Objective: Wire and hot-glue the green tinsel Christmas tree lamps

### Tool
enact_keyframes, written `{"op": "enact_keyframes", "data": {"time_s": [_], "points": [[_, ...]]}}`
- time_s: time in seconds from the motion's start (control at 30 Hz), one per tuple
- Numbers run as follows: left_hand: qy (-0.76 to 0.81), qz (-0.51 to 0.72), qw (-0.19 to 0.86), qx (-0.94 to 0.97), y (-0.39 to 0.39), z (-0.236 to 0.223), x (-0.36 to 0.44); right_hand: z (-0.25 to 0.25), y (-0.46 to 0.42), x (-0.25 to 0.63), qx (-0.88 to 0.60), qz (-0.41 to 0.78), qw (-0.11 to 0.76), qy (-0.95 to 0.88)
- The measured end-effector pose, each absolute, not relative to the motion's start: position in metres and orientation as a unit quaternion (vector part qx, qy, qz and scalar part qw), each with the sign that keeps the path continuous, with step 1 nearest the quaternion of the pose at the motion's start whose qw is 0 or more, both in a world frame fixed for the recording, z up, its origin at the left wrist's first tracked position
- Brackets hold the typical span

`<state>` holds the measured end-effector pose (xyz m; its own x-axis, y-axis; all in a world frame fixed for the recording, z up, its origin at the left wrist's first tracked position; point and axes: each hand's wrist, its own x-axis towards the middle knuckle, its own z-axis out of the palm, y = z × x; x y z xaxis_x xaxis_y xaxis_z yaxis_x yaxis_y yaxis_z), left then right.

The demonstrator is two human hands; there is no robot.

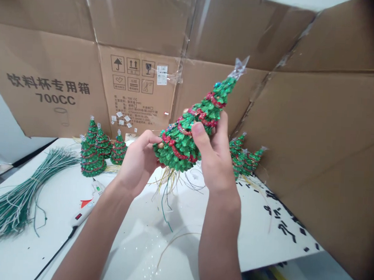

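Both hands hold a green sequined miniature Christmas tree point(189, 125) tilted up to the right, with red tinsel garland and a clear star at its tip. My left hand point(138, 162) grips its lower left side. My right hand point(213, 151) wraps its right side, thumb pressed on the green sequins. Loose straw-coloured and green wire ends hang from the tree's base. Below my left forearm lies a white hot glue gun point(88, 206) with a black cord, not touching either hand.
Several finished small trees point(93, 152) stand on the white table point(139, 241) left of my hands, and more point(242, 159) stand to the right. A bundle of green tinsel wires point(20, 201) lies at left. Black scraps lie at right. Cardboard sheets point(47, 84) wall the back and right.
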<state>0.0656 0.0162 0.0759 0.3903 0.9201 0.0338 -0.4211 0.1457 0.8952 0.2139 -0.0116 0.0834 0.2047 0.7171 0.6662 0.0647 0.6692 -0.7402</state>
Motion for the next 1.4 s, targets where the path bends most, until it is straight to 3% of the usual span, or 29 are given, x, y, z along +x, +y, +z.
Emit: {"op": "enact_keyframes", "data": {"time_s": [0.17, 0.33, 0.47, 0.53, 0.73, 0.87, 1.13, 1.4], "points": [[0.278, 0.473, 0.637, 0.541, 0.008, 0.077, 0.067, 0.09, -0.019, 0.222, -0.373, 0.131, 0.733, -0.554], [0.346, 0.547, 0.41, 0.643, -0.008, 0.068, 0.066, 0.1, -0.035, 0.24, -0.381, -0.019, 0.798, -0.467], [0.358, 0.496, 0.455, 0.648, -0.04, 0.028, 0.065, 0.099, -0.04, 0.254, -0.349, -0.025, 0.845, -0.405], [0.411, 0.428, 0.441, 0.673, -0.059, -0.003, 0.061, 0.098, -0.042, 0.258, -0.333, -0.014, 0.857, -0.392], [0.55, 0.062, 0.293, 0.78, -0.101, -0.091, 0.036, 0.098, -0.041, 0.267, -0.36, -0.018, 0.834, -0.417], [0.553, -0.004, 0.26, 0.791, -0.109, -0.116, 0.033, 0.094, -0.03, 0.274, -0.378, -0.039, 0.825, -0.418], [0.514, 0.049, 0.241, 0.822, -0.083, -0.077, 0.016, 0.095, -0.029, 0.265, -0.387, -0.007, 0.812, -0.436], [0.475, 0.281, 0.045, 0.833, -0.031, 0.006, -0.01, 0.094, -0.029, 0.258, -0.398, 0.091, 0.799, -0.442]]}}
